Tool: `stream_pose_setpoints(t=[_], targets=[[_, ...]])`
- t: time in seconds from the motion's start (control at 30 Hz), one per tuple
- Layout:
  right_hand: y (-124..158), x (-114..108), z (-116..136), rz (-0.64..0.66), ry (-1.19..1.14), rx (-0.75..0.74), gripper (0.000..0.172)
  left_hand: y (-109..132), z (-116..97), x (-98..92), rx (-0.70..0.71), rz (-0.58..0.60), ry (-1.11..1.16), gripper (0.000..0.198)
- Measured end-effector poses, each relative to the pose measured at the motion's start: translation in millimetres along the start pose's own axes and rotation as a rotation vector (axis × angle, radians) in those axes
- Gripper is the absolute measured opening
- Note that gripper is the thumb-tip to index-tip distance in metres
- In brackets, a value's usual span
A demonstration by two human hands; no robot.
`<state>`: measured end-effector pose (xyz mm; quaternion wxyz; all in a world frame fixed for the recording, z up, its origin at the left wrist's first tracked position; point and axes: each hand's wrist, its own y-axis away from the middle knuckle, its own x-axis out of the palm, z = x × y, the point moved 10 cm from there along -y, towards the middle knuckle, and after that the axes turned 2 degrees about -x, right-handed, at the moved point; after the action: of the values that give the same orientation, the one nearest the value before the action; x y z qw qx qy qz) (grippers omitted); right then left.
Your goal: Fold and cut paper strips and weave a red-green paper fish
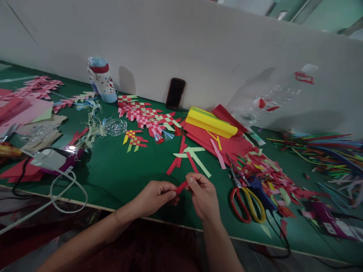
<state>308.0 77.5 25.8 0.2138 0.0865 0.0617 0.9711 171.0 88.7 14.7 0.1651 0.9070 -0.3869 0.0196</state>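
A short red paper strip [182, 187] is stretched between my two hands, just above the table's front edge. My left hand [159, 196] pinches its left end, and the thumb and fingers of my right hand [202, 192] close on the other end. Right beyond my hands lie loose red paper strips [179, 158] and light green paper strips [198, 160], some crossing each other. Farther back, woven paper fish [147, 117] in red, pink and green checks lie in a group. A smaller pair of woven fish [135, 140], with yellow and green, sits nearer.
Scissors [246, 204] with red and yellow handles lie to the right, beside a blue glue gun [259, 190] and paper scraps [272, 170]. Folded yellow paper [210, 122], a phone [176, 93] and a plastic bottle [272, 98] stand behind. A cabled power strip [53, 160] is left.
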Motion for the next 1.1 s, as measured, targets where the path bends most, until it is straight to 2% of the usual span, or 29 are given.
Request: stream_pose_setpoints(t=[0.17,0.33,0.53,0.67,0.87,1.1], targets=[[1,0,2,-0.015,-0.007,-0.046,0.027,1,-2,-2.4,0.010,-0.014,-0.073,0.022],[6,5,2,-0.003,0.015,-0.076,0.026,0,-15,-5.1,0.073,-0.043,-0.294,0.024],[12,15,4,0.026,0.089,-0.142,0.023,-6,-22,-3.9,0.089,-0.090,-0.180,0.023],[12,18,-2,0.084,0.118,-0.070,0.022,-7,-14,-7.3,0.041,-0.107,-0.173,0.024],[11,11,4,0.106,0.252,-0.084,0.026,-1,-9,-9.8,0.029,-0.059,-0.245,0.026],[15,10,6,0.061,0.377,-0.086,0.029,3,-19,-12.2,0.060,-0.107,-0.436,0.028]])
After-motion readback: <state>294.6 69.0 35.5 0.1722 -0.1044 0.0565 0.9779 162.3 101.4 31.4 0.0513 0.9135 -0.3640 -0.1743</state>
